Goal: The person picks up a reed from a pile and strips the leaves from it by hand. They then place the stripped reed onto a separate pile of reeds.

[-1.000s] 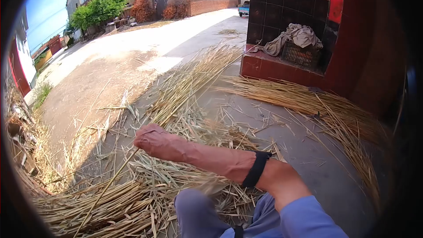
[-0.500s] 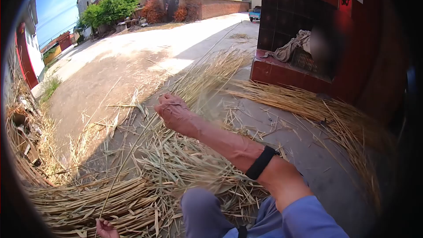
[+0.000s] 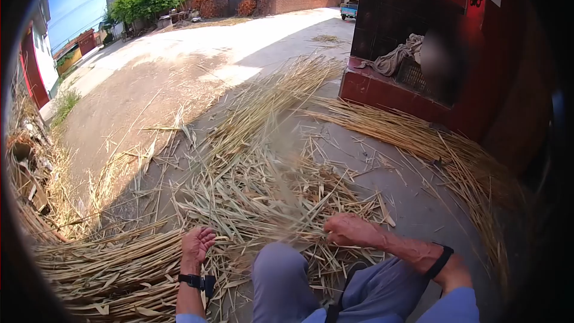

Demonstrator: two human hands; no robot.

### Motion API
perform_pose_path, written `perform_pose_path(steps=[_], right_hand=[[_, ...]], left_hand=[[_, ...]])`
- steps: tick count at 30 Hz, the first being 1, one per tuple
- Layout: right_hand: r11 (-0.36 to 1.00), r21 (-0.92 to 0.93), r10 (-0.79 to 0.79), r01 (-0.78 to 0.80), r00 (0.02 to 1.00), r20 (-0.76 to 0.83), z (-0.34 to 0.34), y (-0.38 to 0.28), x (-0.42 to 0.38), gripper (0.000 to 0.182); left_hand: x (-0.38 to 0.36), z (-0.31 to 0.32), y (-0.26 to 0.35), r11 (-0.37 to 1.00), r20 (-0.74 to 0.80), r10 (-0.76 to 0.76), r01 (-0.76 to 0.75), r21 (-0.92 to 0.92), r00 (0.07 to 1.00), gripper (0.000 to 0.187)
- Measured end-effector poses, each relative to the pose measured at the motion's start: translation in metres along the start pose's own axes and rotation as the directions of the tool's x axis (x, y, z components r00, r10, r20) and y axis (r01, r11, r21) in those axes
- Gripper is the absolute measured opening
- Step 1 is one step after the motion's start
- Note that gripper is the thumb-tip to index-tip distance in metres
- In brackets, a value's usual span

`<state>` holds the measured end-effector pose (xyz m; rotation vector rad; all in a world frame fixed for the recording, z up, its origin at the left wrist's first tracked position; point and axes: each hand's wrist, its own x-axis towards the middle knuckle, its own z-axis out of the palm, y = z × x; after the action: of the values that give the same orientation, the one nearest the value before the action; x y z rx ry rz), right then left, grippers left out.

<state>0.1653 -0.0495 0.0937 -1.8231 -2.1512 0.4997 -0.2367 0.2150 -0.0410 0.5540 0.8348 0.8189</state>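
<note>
My left hand (image 3: pixel 198 244) is turned palm up beside a bundle of straw-coloured stalks (image 3: pixel 119 272), its fingers loosely curled and apart, with nothing visible in them. Over the right side of a loose pile of dry leaves and husks (image 3: pixel 257 197), my right hand (image 3: pixel 353 230) is closed in a fist. What it holds, if anything, is hidden under the fingers. Beyond the pile a sheaf of pale stalks (image 3: pixel 281 98) lies on the ground, fanned out at its far end.
Another long row of stalks (image 3: pixel 388 128) runs along the right, below a red-and-black wall (image 3: pixel 391 24). A crate (image 3: pixel 412 78) with a cloth (image 3: pixel 397 57) sits in a recess there. My knee (image 3: pixel 281 278) is between my hands. Debris (image 3: pixel 33 185) is heaped at the left.
My right hand has come back from far forward over the pile, down and to the right. My left hand has risen from the bottom edge. A long thin stalk across the view is gone.
</note>
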Motion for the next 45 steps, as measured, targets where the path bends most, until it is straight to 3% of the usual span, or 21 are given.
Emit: perform_pose_path(steps=[2, 6, 7, 9, 11, 14, 15, 16, 18, 22, 25, 27, 30, 31, 34, 35, 39, 42, 45], right_hand=[[0.989, -0.005, 0.144, -0.146, 0.971, 0.189, -0.014, 0.006, -0.010, 0.018], [0.990, 0.100, 0.079, -0.096, 0.983, 0.165, -0.002, 0.018, -0.021, 0.021], [0.984, 0.070, 0.136, -0.164, 0.945, 0.297, -0.010, 0.005, -0.013, 0.020], [0.963, 0.083, 0.217, -0.256, 0.920, 0.326, -0.008, -0.009, -0.008, 0.019], [0.991, 0.063, 0.092, -0.117, 0.949, 0.302, -0.005, -0.018, -0.006, 0.021], [0.987, 0.111, 0.058, -0.112, 0.914, 0.402, -0.018, -0.038, -0.003, 0.026], [0.987, 0.140, 0.008, -0.075, 0.904, 0.428, -0.020, -0.038, -0.001, 0.028], [0.984, 0.156, 0.013, -0.084, 0.911, 0.412, -0.023, -0.038, -0.001, 0.027], [0.976, 0.187, 0.027, -0.108, 0.921, 0.388, -0.024, -0.038, -0.002, 0.024], [0.978, 0.197, 0.018, -0.072, 0.964, 0.265, -0.001, -0.003, -0.017, 0.025], [0.931, 0.237, 0.174, -0.276, 0.911, 0.373, -0.012, -0.018, -0.012, 0.024], [0.906, 0.286, 0.213, -0.313, 0.920, 0.329, -0.012, -0.020, -0.017, 0.026], [0.887, 0.287, 0.260, -0.361, 0.906, 0.334, -0.001, -0.005, -0.030, 0.028], [0.885, 0.275, 0.273, -0.377, 0.896, 0.349, 0.001, 0.000, -0.033, 0.028], [0.851, 0.306, 0.282, -0.427, 0.862, 0.421, -0.008, -0.011, -0.027, 0.027], [0.847, 0.314, 0.285, -0.429, 0.865, 0.414, -0.009, -0.013, -0.026, 0.027], [0.826, 0.370, 0.302, -0.426, 0.887, 0.348, 0.003, -0.005, -0.028, 0.026], [0.834, 0.373, 0.288, -0.407, 0.897, 0.334, 0.006, -0.002, -0.027, 0.025], [0.841, 0.380, 0.271, -0.385, 0.908, 0.319, 0.006, -0.002, -0.026, 0.025]], left_hand=[[-0.028, -0.024, -0.017, 0.997, -0.039, -0.009, 0.012, 0.079, 0.999, 0.022], [-0.106, -0.064, -0.054, 0.960, -0.187, -0.011, 0.063, 0.274, 0.982, 0.026], [-0.122, -0.089, -0.067, 0.954, -0.213, -0.059, 0.117, 0.275, 0.975, 0.027], [-0.170, -0.104, -0.080, 0.864, -0.288, -0.036, 0.175, 0.472, 0.957, 0.030], [-0.214, -0.116, -0.087, 0.851, -0.387, -0.059, 0.248, 0.462, 0.920, 0.027], [-0.261, -0.129, -0.086, 0.836, -0.604, -0.028, 0.350, 0.422, 0.796, 0.027], [-0.275, -0.149, -0.086, 0.935, -0.539, -0.019, 0.205, 0.288, 0.842, 0.025], [-0.284, -0.169, -0.083, 0.941, -0.575, -0.005, 0.198, 0.274, 0.818, 0.023], [-0.301, -0.185, -0.073, 0.952, -0.646, 0.011, 0.190, 0.241, 0.763, 0.019], [-0.302, -0.222, -0.051, 0.943, -0.783, 0.182, 0.119, 0.310, 0.595, 0.016], [-0.304, -0.239, -0.043, 0.954, -0.813, 0.223, 0.051, 0.295, 0.538, 0.013], [-0.305, -0.254, -0.047, 0.957, -0.833, 0.239, 0.026, 0.290, 0.498, 0.008], [-0.312, -0.304, -0.057, 0.981, -0.913, 0.156, 0.045, 0.187, 0.377, 0.004], [-0.319, -0.320, -0.058, 0.977, -0.921, 0.141, 0.097, 0.188, 0.364, 0.020], [-0.337, -0.322, -0.052, 0.978, -0.970, 0.137, 0.129, 0.164, 0.199, 0.023], [-0.346, -0.334, -0.050, 0.994, -0.964, 0.086, 0.046, 0.100, 0.251, 0.026], [-0.354, -0.363, -0.046, 0.982, -0.945, 0.183, -0.101, 0.161, 0.271, 0.029], [-0.351, -0.366, -0.035, 0.976, -0.963, 0.173, -0.169, 0.138, 0.207, 0.029], [-0.354, -0.375, -0.029, 0.970, -0.958, 0.162, -0.217, 0.110, 0.235, 0.029]])
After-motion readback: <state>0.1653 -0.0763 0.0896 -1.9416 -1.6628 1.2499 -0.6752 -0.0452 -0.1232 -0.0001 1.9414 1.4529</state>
